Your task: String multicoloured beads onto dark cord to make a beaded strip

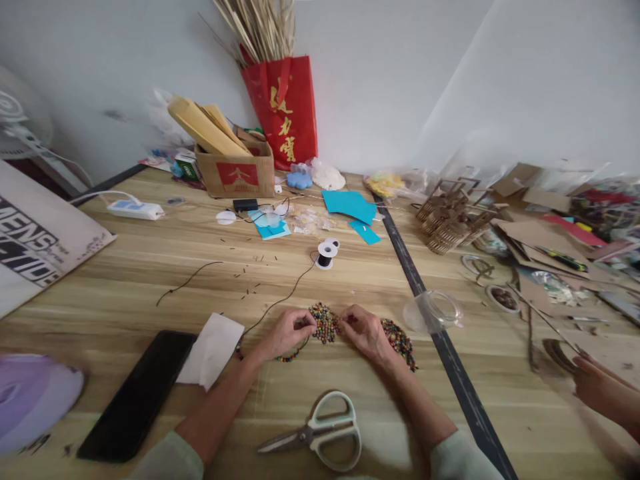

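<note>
Thumb and fingers of my left hand (pixel 287 333) are pinched at the left edge of a pile of small multicoloured beads (pixel 325 323). A dark cord (pixel 273 307) runs from a white spool (pixel 327 252) down behind this hand. Threaded beads (pixel 287 359) show below it, and their cord curves up to the fingertips. My right hand (pixel 364 330) has its fingers closed together at the pile's right edge; whatever they hold is too small to make out. Beneath the right wrist lies a second heap of beads (pixel 399 341). Scissors (pixel 320 433) rest between my forearms.
A black phone (pixel 137 397) and white paper (pixel 213 350) lie left. A clear plastic roll (pixel 443 310) sits right, beside a dark strip (pixel 450 373). Farther back stand a cardboard box (pixel 235 170), a red bag (pixel 287 113) and small woven baskets (pixel 450 217). Another person's hand (pixel 600 387) is at right.
</note>
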`<state>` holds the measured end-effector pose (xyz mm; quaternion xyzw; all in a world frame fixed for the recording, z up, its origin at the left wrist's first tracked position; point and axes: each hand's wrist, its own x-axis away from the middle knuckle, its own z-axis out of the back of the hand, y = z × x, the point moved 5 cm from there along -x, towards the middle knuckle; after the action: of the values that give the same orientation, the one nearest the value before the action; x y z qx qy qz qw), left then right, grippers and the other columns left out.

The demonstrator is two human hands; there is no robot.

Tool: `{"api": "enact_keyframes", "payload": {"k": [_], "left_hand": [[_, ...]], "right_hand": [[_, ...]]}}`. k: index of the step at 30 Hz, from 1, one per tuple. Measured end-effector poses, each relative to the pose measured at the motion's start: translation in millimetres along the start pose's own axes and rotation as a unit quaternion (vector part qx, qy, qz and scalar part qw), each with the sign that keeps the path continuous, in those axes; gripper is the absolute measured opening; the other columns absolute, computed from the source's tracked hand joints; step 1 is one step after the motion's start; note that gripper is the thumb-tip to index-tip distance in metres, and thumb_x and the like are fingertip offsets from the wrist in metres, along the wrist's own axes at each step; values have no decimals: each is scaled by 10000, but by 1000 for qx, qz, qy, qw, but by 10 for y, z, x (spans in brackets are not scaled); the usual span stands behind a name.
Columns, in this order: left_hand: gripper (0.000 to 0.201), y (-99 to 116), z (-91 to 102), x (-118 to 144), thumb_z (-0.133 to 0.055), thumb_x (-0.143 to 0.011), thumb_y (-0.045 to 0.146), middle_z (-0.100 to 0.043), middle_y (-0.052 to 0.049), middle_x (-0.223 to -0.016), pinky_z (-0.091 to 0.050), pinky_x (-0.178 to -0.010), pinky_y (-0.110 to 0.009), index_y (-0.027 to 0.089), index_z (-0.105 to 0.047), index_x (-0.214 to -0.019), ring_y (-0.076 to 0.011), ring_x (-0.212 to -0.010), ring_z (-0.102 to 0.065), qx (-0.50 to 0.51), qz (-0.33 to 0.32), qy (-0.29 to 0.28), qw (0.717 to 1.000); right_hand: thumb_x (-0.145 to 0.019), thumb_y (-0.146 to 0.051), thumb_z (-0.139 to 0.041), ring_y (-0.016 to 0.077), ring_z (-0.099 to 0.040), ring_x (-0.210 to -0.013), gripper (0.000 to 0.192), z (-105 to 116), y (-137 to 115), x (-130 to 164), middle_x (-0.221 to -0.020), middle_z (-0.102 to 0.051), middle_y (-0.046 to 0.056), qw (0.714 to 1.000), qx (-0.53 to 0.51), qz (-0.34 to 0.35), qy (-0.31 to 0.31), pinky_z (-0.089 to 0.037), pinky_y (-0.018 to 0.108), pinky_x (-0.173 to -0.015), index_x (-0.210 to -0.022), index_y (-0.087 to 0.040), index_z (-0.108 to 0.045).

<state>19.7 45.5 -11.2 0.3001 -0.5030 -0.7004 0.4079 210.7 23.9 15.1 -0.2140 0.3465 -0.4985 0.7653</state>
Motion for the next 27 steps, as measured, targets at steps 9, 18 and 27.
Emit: {"api": "enact_keyframes", "payload": {"k": [9,18,27], "left_hand": [[147,-3,5,-18,-609,-769,287,-622,-9,-688,-424,-609,-199,151,-642,-724,-116,-647,-536,32,5,4,999],[184,31,19,-28,-626,-750,318,-584,-4,-656,-411,-598,-210,144,-612,-693,-116,-618,-517,86,16,5,996],[154,-7,12,-19,-633,-752,290,-570,2,-665,-410,-615,-217,141,-607,-721,-119,-635,-512,84,34,7,996]], "right_hand": [[-896,-183,-522,161,-596,-730,67,-193,-378,-55,-797,-636,57,988,-55,142,14,-485,265,-666,-864,-188,-581],[-917,-167,-496,186,-565,-764,82,-289,-261,-84,-805,-623,63,984,-13,156,81,-471,306,-682,-916,-195,-574],[-916,-154,-519,187,-578,-776,96,-309,-226,-87,-849,-640,73,982,-45,166,74,-486,313,-680,-966,-202,-585]]}}
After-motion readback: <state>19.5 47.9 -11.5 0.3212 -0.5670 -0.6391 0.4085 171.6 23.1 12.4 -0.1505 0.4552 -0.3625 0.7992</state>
